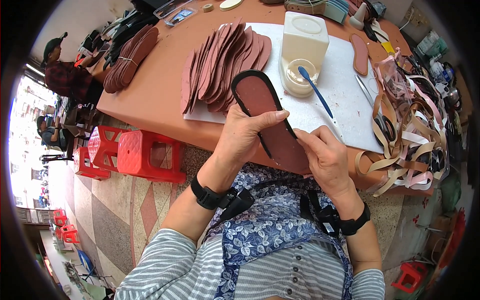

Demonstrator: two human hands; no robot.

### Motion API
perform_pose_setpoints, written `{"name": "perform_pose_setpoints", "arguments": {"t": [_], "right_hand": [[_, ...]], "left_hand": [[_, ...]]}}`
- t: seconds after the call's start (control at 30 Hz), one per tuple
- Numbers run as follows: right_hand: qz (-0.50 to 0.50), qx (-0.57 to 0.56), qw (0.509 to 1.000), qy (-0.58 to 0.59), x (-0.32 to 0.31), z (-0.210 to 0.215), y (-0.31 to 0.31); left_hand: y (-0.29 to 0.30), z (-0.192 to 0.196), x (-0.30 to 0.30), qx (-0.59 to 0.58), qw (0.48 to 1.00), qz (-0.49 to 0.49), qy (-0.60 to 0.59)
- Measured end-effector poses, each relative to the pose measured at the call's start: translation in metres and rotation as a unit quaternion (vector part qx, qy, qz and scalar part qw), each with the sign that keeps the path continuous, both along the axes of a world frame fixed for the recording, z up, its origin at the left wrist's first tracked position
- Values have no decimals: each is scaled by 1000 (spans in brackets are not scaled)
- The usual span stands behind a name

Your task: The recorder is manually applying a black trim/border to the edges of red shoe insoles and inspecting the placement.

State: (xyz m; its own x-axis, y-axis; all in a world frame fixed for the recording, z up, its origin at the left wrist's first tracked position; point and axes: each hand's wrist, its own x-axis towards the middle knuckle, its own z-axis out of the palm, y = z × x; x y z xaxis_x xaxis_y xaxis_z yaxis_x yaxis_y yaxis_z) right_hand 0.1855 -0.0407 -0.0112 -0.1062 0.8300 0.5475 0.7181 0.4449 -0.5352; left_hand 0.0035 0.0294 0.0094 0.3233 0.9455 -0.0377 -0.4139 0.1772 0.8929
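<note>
Head view: I'm watching both hands working one sole-shaped insole, reddish-brown with a black rim, held up in front of the chest above the near edge of the table. The left hand is gripping it around the middle, thumb lying across the top face and fingers wrapping underneath, so that grip is closed on the piece. The right hand is pinching the lower edge, near the heel end, fingertips pressing on the rim; it looks like it's pressing or smoothing the black edging, though the contact spot is partly hidden by the fingers. I'm judging the step as checking or seating the edge of this piece; the next move is calling for the left hand holding steady while the right works along the rim without bending the insole.

On the table beyond, a fanned stack of reddish-brown insoles is lying on a white board. A white container with a blue brush is sitting just right of the stack. A tangle of straps is piling up at the right edge, with scissors beside it. Red stools are standing at the left.
</note>
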Motion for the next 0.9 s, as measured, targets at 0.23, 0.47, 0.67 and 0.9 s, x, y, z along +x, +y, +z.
{"name": "perform_pose_setpoints", "arguments": {"t": [0.23,0.47,0.67,0.9], "right_hand": [[30,-117,990,70,3,14,3],[44,-177,973,138,4,13,1],[43,-197,963,177,1,16,1],[39,-221,953,203,2,15,2]], "left_hand": [[1,-2,0,-8,1000,-11,-16],[6,1,-2,14,995,-51,87],[2,-6,-4,32,988,-119,94],[0,-13,1,3,990,-116,78]]}}
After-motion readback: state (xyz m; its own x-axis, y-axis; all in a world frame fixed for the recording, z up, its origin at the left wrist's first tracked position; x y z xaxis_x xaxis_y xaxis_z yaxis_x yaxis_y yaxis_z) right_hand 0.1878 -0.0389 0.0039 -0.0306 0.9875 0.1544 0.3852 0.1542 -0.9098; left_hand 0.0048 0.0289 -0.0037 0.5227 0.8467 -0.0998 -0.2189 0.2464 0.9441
